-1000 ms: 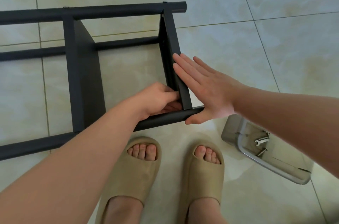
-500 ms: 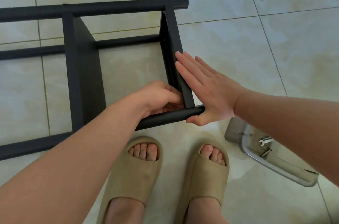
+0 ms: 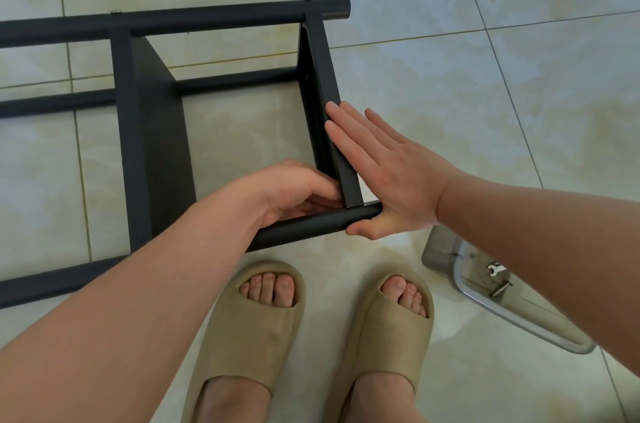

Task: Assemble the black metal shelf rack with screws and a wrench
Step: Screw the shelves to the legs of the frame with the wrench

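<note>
Black metal shelf rack (image 3: 156,145) lies on its side on the tile floor, filling 9 to 12 o'clock. The joint being worked is near centre, where the end shelf panel (image 3: 325,76) meets the near tube (image 3: 304,225).

Right hand (image 3: 388,173): flat, fingers straight, palm pressed on the outer face of the end panel, thumb at the tube's open end. It's bracing, not gripping.

Left hand (image 3: 298,190): fingers curled into the inside corner of that joint. Can't tell what they hold, the fingertips are hidden behind the knuckles. My guess is a screw being hand-started.

Handling, as a judgement:
- Steel tube and sheet panels, so it's rigid and won't flex, but the frame will rack out of square until every joint is tight.
- Looks moderately heavy. Slide or pivot it on the floor rather than lifting by one tube.
- The painted finish is smooth and the round tubes give a poor one-handed grip. Panel edges may be sharp.
- Best holds: wrap a tube close to a joint, or put a flat palm on a panel face, as the right hand does.

Wrench (image 3: 496,268) and a spare screw (image 3: 501,288) sit in the metal tray (image 3: 519,322) at 4 o'clock, under the right forearm.

Risk: the panel hole drifts off the tube hole if the palm pressure lets go.
</note>
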The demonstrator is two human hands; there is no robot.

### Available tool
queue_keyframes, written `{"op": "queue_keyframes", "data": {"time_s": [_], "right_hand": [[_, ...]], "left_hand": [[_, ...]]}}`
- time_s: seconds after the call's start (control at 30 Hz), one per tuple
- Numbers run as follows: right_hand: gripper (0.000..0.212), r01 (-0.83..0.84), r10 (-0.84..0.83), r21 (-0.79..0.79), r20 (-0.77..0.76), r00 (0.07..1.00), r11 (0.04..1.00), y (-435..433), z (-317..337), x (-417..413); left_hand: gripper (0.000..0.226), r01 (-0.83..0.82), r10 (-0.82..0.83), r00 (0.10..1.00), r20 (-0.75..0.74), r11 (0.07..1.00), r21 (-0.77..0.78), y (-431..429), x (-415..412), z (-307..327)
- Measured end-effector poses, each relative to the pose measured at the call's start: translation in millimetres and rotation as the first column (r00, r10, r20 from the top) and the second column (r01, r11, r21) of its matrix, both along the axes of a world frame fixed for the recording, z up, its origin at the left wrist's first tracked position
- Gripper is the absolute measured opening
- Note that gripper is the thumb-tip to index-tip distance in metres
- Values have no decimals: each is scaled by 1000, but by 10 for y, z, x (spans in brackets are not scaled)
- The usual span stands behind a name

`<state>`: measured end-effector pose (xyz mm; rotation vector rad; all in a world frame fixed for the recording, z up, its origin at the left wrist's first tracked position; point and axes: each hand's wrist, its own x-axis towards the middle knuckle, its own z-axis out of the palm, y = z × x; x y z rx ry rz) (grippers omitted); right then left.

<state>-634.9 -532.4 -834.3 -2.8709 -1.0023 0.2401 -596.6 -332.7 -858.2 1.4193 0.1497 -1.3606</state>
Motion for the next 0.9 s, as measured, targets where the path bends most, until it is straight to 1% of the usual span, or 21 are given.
{"op": "queue_keyframes", "data": {"time_s": [0.1,0.3,0.6,0.77,0.9], "right_hand": [[122,0,-1,19,14,1000,1000,2,-6,-5],[121,-6,6,4,17,1000,1000,-7,-5,-1],[121,0,1,-12,13,1000,1000,-3,-3,-2],[122,5,-5,-6,21,1000,1000,-3,-7,-11],[122,5,-5,-4,19,1000,1000,1,-11,-3]], "left_hand": [[19,19,-19,1000,-6,1000,0,-8,3,-1],[12,-8,9,999,-53,1000,11,-12,4,1],[19,-5,7,1000,-25,999,44,-24,2,2],[8,22,-24,999,22,998,59,-18,-3,15],[7,28,-28,1000,13,999,44,-9,-1,21]]}}
